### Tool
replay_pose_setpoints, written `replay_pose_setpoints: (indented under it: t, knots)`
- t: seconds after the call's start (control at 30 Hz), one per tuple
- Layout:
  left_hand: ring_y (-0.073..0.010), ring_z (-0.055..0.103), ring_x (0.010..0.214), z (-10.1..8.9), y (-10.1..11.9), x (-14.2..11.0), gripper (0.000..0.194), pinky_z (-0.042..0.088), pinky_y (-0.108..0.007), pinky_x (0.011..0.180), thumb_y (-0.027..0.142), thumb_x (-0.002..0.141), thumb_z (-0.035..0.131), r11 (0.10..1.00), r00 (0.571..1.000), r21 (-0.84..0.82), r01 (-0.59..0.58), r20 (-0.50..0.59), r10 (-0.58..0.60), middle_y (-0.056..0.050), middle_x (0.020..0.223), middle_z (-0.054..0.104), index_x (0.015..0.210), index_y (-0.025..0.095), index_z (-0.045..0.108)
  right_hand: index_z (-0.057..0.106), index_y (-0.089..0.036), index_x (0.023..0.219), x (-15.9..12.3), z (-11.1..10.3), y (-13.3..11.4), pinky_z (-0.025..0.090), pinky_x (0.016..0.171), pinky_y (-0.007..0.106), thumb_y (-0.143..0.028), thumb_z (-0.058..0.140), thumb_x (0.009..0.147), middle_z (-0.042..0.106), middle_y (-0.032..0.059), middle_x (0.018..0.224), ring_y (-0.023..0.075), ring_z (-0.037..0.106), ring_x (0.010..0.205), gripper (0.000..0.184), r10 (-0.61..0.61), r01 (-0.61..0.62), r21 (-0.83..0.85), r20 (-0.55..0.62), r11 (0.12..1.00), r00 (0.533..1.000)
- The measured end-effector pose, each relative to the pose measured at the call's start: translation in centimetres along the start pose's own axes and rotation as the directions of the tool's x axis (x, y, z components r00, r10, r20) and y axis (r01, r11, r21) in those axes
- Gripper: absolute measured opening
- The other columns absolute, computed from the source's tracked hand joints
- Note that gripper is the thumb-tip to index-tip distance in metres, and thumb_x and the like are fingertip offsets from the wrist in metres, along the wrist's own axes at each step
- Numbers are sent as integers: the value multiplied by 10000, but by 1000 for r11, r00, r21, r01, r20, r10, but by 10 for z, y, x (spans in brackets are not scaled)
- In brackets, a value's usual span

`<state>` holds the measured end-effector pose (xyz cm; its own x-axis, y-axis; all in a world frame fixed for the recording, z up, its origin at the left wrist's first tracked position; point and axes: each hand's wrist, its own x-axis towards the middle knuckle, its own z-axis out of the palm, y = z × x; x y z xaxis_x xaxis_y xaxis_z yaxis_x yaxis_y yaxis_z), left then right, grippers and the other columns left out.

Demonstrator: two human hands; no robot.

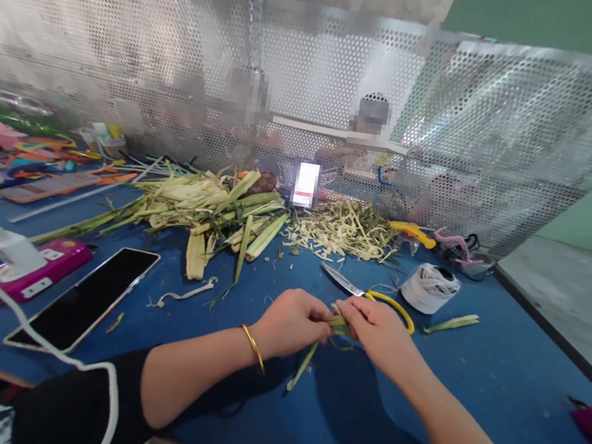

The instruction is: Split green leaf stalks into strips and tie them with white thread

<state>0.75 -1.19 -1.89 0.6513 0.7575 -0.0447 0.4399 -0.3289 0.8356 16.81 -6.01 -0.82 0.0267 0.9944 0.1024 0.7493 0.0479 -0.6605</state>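
Between my two hands is a green strip of plant leaf (337, 323), held over the blue table. My left hand (293, 322), with a gold bangle at its wrist, pinches the strip from the left, and one narrow end hangs down below the fingers. From the right, my right hand (377, 330) grips the same strip, its thumb and fingers close together. Just beyond the right hand lie scissors (345, 282) with yellow handles, partly covered by that hand. A spool of white thread (430, 288) stands to their right.
A heap of long green leaves (205, 202) lies behind my left hand, beside a pile of cut pieces (344, 229). A phone (87, 299), a purple power strip (36, 266) and a white cable (36, 343) are at the left. A perforated metal screen (187, 52) bounds the table's far side.
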Motion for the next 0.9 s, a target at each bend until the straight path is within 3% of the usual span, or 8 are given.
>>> replay_pose_setpoints:
  t: [0.07, 0.17, 0.3, 0.43, 0.53, 0.73, 0.9]
  knots:
    - [-87, 433, 502, -1, 5, -3, 172, 270, -205, 478, 206, 667, 547, 997, 1000, 76, -29, 8, 29, 40, 479, 535, 607, 165, 703, 490, -208, 535, 2, 0, 0, 285, 472, 251, -397, 490, 794, 468, -26, 492, 125, 406, 495, 321, 67, -72, 53, 82, 996, 994]
    - [-88, 443, 505, 0, 9, -5, 168, 270, -203, 481, 205, 669, 554, 995, 999, 89, -36, 23, 34, 39, 478, 535, 618, 168, 710, 559, -196, 602, 4, 0, 1, 325, 506, 238, -309, 548, 718, 514, -34, 543, 117, 432, 531, 162, 109, -135, 177, 149, 975, 983]
    - [-87, 456, 494, 1, 6, -4, 171, 316, -204, 499, 224, 676, 579, 999, 995, -35, 8, 96, -4, 16, 554, 616, 692, 155, 734, 510, -197, 586, 6, 1, 1, 311, 473, 226, -324, 555, 711, 458, -64, 500, 89, 395, 464, 183, 166, -182, 351, 77, 918, 983]
    - [-92, 486, 514, 1, 0, -2, 171, 391, -218, 549, 266, 648, 645, 936, 950, -333, 117, 314, -8, -11, 607, 652, 715, 132, 729, 472, -200, 610, 9, 1, 2, 350, 437, 220, -410, 569, 723, 509, -58, 517, 79, 463, 403, 258, 315, -252, 646, 18, 721, 949]
    - [-94, 518, 544, -1, -1, -2, 142, 425, -225, 594, 263, 631, 680, 889, 940, -434, 146, 341, 11, -7, 597, 644, 676, 133, 713, 505, -191, 657, 9, 3, 3, 423, 475, 222, -407, 613, 705, 582, -30, 580, 97, 559, 458, 246, 377, -245, 762, 1, 600, 926]
    - [-94, 526, 529, -3, 3, -3, 249, 451, -242, 604, 373, 600, 750, 871, 938, -439, 219, 341, -63, -15, 578, 638, 609, 129, 699, 519, -193, 712, 6, 9, 0, 496, 574, 252, -423, 623, 742, 654, 3, 676, 113, 618, 547, 255, 263, -181, 759, 13, 625, 965]
    - [-82, 516, 494, 2, 4, -3, 241, 450, -232, 577, 351, 614, 731, 855, 934, -430, 288, 324, -152, -20, 561, 638, 564, 122, 674, 493, -202, 760, 5, 6, 0, 505, 674, 291, -439, 533, 823, 666, 14, 727, 136, 638, 651, 248, 47, -23, 674, -18, 738, 999]
